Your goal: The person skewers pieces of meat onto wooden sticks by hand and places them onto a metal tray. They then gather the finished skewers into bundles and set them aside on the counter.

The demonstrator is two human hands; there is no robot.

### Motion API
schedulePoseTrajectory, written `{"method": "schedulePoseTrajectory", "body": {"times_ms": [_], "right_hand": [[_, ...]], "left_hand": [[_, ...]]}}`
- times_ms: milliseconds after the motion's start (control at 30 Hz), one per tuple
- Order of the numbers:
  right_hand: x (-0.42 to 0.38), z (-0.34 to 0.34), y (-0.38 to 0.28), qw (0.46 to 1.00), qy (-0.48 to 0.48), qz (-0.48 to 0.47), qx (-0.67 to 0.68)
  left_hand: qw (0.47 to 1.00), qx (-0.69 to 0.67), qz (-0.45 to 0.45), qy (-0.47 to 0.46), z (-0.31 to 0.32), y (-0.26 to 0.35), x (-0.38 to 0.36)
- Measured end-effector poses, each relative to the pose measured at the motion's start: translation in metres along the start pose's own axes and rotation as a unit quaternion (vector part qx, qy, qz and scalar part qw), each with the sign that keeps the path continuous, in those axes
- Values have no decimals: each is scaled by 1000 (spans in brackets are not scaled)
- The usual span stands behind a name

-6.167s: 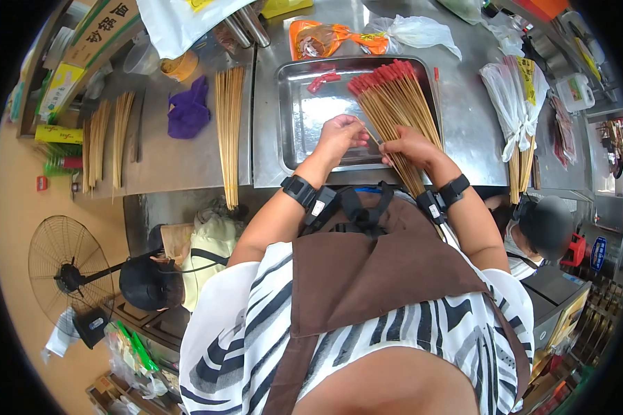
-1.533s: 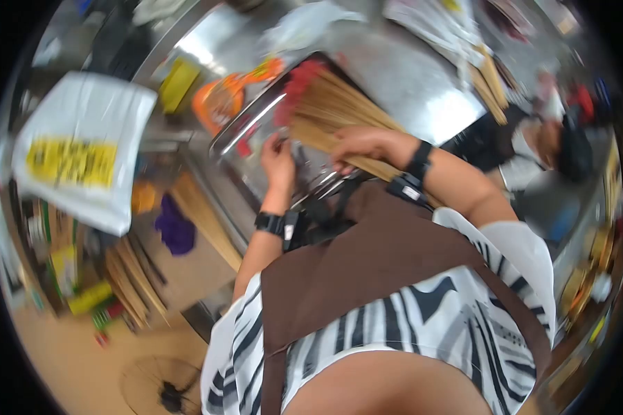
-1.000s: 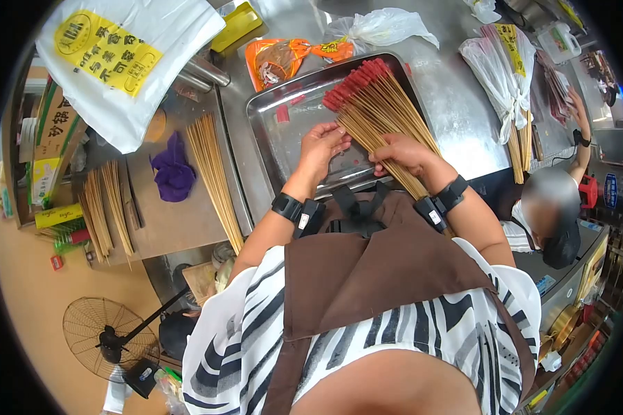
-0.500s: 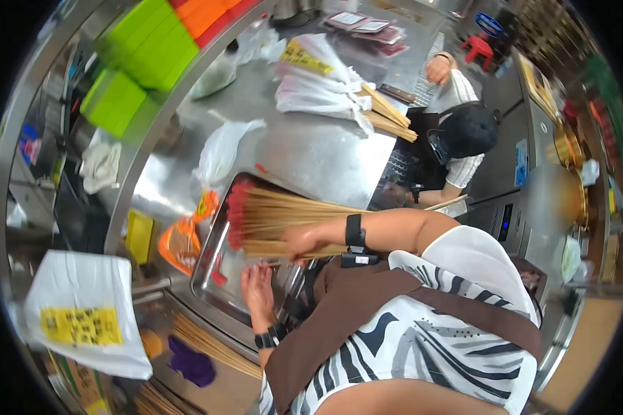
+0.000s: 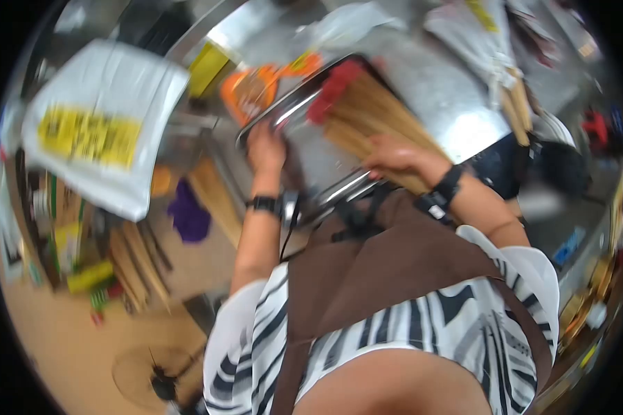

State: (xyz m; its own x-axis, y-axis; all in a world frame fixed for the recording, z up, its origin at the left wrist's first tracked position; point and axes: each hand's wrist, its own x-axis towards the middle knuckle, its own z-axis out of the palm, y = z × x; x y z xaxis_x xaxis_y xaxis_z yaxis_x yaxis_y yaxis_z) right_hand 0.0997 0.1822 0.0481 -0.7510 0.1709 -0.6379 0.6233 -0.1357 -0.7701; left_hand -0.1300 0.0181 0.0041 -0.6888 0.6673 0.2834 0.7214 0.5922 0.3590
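Note:
Wooden skewers with red meat at one end [image 5: 387, 111] lie bundled across a metal tray [image 5: 346, 188], meat toward the far side. My right hand [image 5: 398, 155] is closed round the near side of the bundle. At the tray's left end is my left hand [image 5: 265, 149], its fingers over the rim beside a small red piece. Motion blur smears those fingers, so their grip cannot be made out.
An orange bag [image 5: 250, 90] and a yellow block [image 5: 208, 68] sit beyond the tray. A white bag with a yellow label [image 5: 104, 128] hangs at left, near a purple cloth [image 5: 189, 211]. White-wrapped skewers [image 5: 471, 41] lie upper right; a co-worker's dark head [image 5: 562, 168] is at right.
The view has swung, so everything sits elsewhere in it. My left hand has moved from the tray's near side to its left end. My right hand stays on the skewers.

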Motion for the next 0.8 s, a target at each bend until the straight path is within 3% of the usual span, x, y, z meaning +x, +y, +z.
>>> {"method": "schedulePoseTrajectory", "body": {"times_ms": [100,233,333,400,433,500,567,633,667,700,733,767,800], "right_hand": [[9,3,-3,996,-52,-13,66],[1,0,-4,992,-48,-14,117],[-3,-1,-7,995,-40,-15,94],[-3,0,-8,994,-40,-11,99],[-1,0,-6,994,-40,-7,98],[2,0,-2,994,-42,-13,102],[1,1,-3,994,-32,-9,101],[-1,1,-4,995,-22,-6,102],[-2,1,-4,994,-20,-3,103],[-1,1,-4,994,-18,-2,105],[-1,1,-4,994,-19,-2,106],[-1,1,-3,993,-16,-2,117],[0,2,-2,992,-15,-2,125]], "left_hand": [[998,57,9,-33,3,-11,5],[989,110,21,-97,1,-4,0],[989,130,54,-37,4,5,0],[991,44,116,56,-1,18,4],[991,41,114,54,3,17,3],[991,74,93,-63,15,12,8],[992,67,77,-73,20,9,13],[992,-83,-33,-86,21,11,14],[992,-83,-33,-87,19,13,13],[909,-355,-188,-111,16,15,10],[730,-589,-324,-122,12,17,6],[731,-586,-328,-122,9,20,0],[641,-674,-350,-113,6,23,-7]]}}
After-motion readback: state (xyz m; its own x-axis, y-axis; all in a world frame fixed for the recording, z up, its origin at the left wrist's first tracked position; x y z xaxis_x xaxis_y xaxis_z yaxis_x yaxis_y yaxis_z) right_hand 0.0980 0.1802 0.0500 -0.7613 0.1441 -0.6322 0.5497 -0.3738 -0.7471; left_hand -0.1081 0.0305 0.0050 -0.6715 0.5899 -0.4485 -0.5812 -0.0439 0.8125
